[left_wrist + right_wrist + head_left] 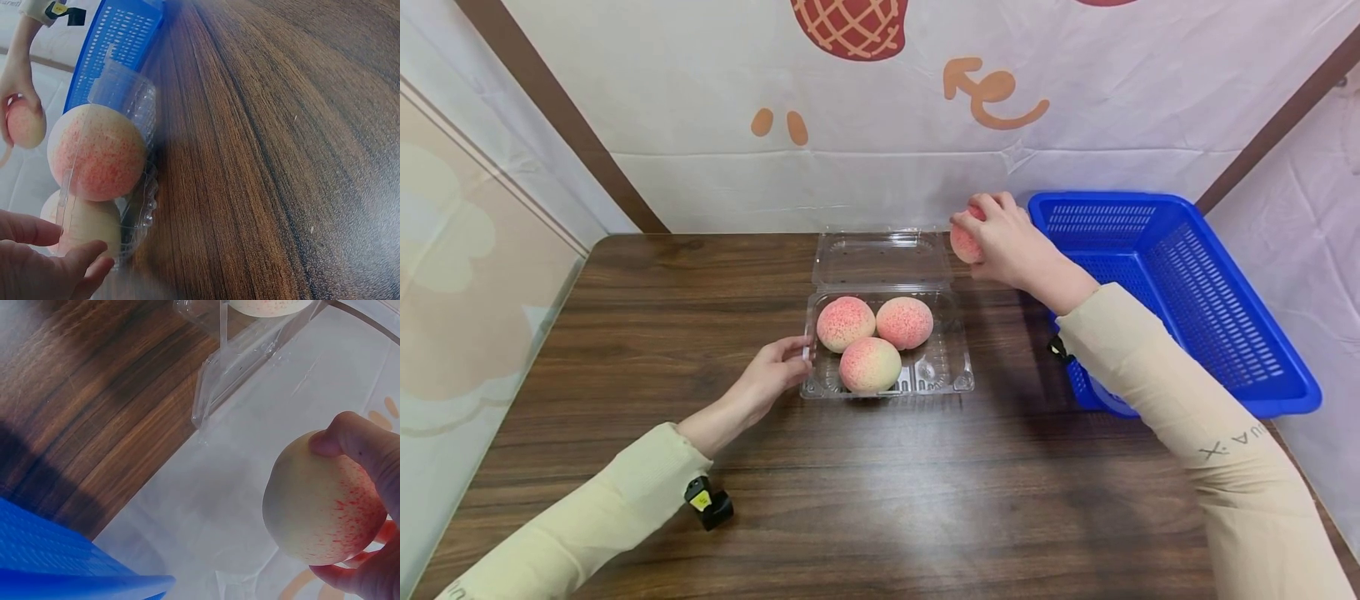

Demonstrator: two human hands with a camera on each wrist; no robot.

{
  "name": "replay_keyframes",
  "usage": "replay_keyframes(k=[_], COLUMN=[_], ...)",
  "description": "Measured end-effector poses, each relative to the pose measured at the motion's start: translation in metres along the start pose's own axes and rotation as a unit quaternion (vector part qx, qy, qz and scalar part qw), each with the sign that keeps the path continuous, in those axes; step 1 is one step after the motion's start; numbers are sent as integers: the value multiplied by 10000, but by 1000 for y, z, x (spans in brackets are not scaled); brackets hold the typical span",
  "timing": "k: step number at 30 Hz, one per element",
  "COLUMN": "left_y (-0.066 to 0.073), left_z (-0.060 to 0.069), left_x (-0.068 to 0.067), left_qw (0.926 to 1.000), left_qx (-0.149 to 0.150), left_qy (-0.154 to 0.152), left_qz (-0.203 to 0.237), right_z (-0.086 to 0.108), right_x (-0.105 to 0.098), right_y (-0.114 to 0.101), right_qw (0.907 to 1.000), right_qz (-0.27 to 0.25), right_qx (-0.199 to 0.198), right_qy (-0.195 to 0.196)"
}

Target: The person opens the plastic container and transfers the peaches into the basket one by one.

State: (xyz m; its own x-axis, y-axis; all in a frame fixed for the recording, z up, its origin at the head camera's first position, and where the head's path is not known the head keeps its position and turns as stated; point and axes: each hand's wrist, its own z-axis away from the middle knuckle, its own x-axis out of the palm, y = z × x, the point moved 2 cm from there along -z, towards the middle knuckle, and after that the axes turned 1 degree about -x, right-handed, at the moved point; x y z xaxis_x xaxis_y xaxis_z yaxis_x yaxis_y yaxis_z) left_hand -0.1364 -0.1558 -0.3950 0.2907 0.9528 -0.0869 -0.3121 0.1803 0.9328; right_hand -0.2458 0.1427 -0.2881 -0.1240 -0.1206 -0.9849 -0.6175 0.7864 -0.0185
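Held peach (966,240): in the grasp of the right hand (1009,247), thumb and fingers curled round it; appears raised off the table (700,333), just beside the right edge of the open lid (880,260), basket (1243,271) on its other side

Key relation (judgement): bare floor of the box lies along its right side and front right corner, so nearer the wearer than the held peach and slightly to its left; right hand is the nearer one

Left hand (766,375): at the opposite end, fingers loosely bent, touching the left wall; firmness of contact cannot be told

Three peaches (905,323) sit in the left and middle of the box (967,354)

Orientation: held peach nearly round, no clear long axis, pale side toward the right wrist camera, redder side toward the palm; box looks longer left to right, lid laid back at the far side
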Motion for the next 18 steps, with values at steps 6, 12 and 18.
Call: replay_keyframes(k=[6, 12, 18], left_y=[-2, -2, -2], left_z=[0, -1, -1], left_x=[-1, -1, -1], left_qw=[10000, 10000, 10000], left_qx=[-44, -56, -82], left_qy=[14, 13, 7], left_qz=[-53, -43, -23], right_z=[1, 2, 2], right_x=[-1, -3, -5], right_y=[4, 8, 12], right_qw=[10000, 9999, 9997], right_qz=[15, 32, 11], right_qx=[44, 95, 186], right_qy=[27, -3, -134])
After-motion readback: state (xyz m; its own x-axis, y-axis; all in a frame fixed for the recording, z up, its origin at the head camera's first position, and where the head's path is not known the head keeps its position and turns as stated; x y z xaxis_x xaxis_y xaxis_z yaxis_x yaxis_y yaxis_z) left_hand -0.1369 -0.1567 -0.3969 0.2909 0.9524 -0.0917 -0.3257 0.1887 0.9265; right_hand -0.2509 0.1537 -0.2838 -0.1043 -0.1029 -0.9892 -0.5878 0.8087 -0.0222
